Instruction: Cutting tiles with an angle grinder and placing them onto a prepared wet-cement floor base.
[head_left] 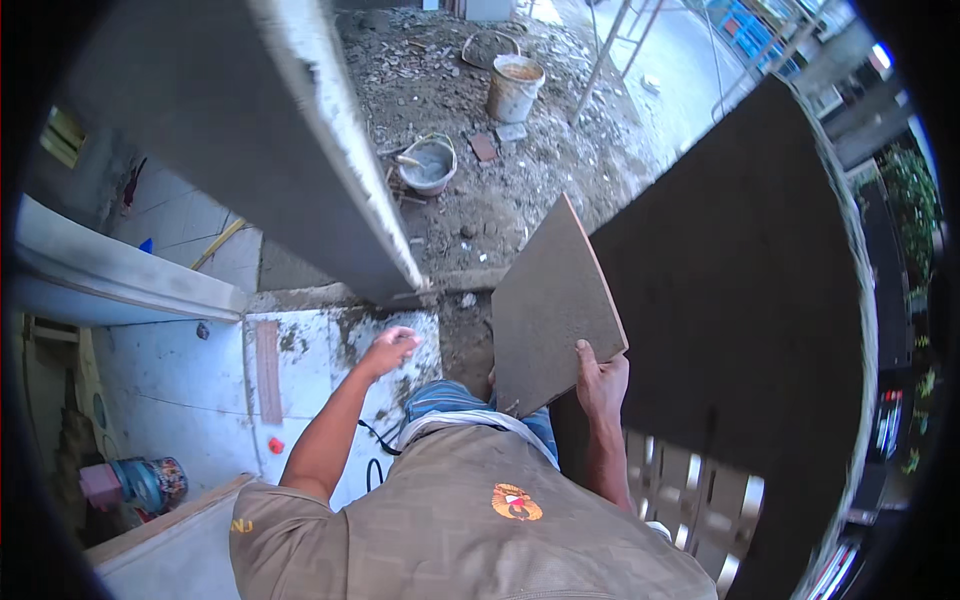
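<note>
My right hand (600, 376) grips the lower right edge of a square, grey-brown tile (555, 305), its thumb on the broad face. The tile is held steeply tilted at my right, against a dark rendered wall (720, 260). My left hand (390, 350) is raised left of the tile, slightly blurred, with fingers loosely bent and apart and nothing visible in them. Below it are white floor tiles (320, 385) smeared with dark mortar.
A plastered column (260, 120) rises ahead-left, beside a raised sill (465, 283). Beyond lie rubble-strewn ground (430, 70), a mixing bucket with a tool (430, 172), a taller bucket (510, 95) and scaffolding (615, 45). A blue container (145, 485) stands at lower left.
</note>
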